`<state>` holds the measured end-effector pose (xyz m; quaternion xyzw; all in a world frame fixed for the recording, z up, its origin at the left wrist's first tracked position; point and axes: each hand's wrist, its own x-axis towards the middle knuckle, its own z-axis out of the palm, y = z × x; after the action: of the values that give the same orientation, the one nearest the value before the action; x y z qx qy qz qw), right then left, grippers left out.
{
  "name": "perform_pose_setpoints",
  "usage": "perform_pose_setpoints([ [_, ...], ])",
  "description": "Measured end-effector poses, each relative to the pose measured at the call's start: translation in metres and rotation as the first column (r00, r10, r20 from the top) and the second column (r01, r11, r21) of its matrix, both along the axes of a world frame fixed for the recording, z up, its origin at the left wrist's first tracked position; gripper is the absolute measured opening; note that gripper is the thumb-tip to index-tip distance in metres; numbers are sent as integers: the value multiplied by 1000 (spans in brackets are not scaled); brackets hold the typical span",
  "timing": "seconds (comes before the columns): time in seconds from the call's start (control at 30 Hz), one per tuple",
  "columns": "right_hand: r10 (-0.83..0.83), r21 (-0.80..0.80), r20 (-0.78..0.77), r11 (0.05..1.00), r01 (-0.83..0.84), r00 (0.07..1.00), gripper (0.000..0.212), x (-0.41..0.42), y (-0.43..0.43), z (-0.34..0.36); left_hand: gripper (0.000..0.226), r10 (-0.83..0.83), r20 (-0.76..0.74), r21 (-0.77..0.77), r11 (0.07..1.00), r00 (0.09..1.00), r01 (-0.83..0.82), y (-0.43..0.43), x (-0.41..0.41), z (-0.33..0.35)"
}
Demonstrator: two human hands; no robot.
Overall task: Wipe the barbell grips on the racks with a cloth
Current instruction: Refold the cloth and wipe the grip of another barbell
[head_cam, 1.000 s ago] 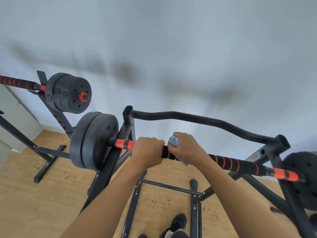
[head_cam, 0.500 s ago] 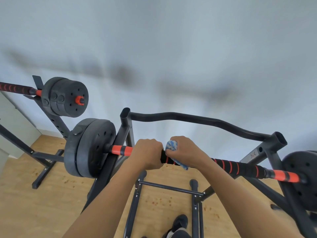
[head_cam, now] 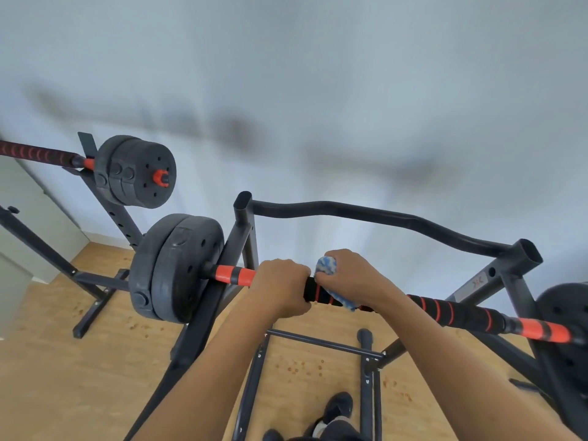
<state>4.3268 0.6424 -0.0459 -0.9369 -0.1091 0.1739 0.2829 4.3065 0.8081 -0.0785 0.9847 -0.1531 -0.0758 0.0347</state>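
Both hands grip the barbell [head_cam: 451, 310], the right hand [head_cam: 353, 276] apparently wrapping the cloth [head_cam: 327, 267]

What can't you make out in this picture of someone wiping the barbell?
Head view only.
Covered: grip foam beneath the left hand and right hand.
Bunched inside the right hand: most of the cloth.
Cut by the left edge: far barbell.
Cut by the right edge: right weight plate.
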Motion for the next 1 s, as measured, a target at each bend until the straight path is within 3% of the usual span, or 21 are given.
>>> perform_pose_setpoints([
  [0.07,30,-16,1,999,-30,1000,15,-3,-2,1,34,-15,-114,-30,999,993,12,1,4,5],
  [0.13,50,-24,13,998,-50,999,17,-6,-4,0,28,-31,-112,-50,998,993,26,-1,4,6],
  [0.27,58,-21,78,998,-57,995,18,-12,-2,-3,21,-47,113,46,998,992,42,-3,-9,-1],
  [0.47,65,-12,78,998,-64,995,20,-23,2,1,15,-36,318,-9,999,947,41,-3,-21,-24],
  [0.6,42,19,104,999,-44,994,27,-36,1,-1,19,17,627,-163,981,779,110,-4,-31,-47],
  [0.67,36,36,112,999,-40,993,28,-40,0,-1,20,90,673,-201,977,735,65,-8,-39,-53],
  [0.77,62,35,90,997,-65,994,25,-42,-1,-1,22,135,522,-190,981,842,-39,-12,-44,-41],
  [0.87,107,62,45,992,-109,993,15,-39,-7,1,22,63,66,-64,996,996,-58,-2,-33,-4],
  [0.93,151,56,53,986,-154,987,18,-39,-11,0,24,18,-94,7,1000,995,-18,3,-27,15],
  [1.0,172,59,91,982,-178,981,19,-41,-13,-2,21,39,-139,77,997,989,-29,1,-27,18],
])
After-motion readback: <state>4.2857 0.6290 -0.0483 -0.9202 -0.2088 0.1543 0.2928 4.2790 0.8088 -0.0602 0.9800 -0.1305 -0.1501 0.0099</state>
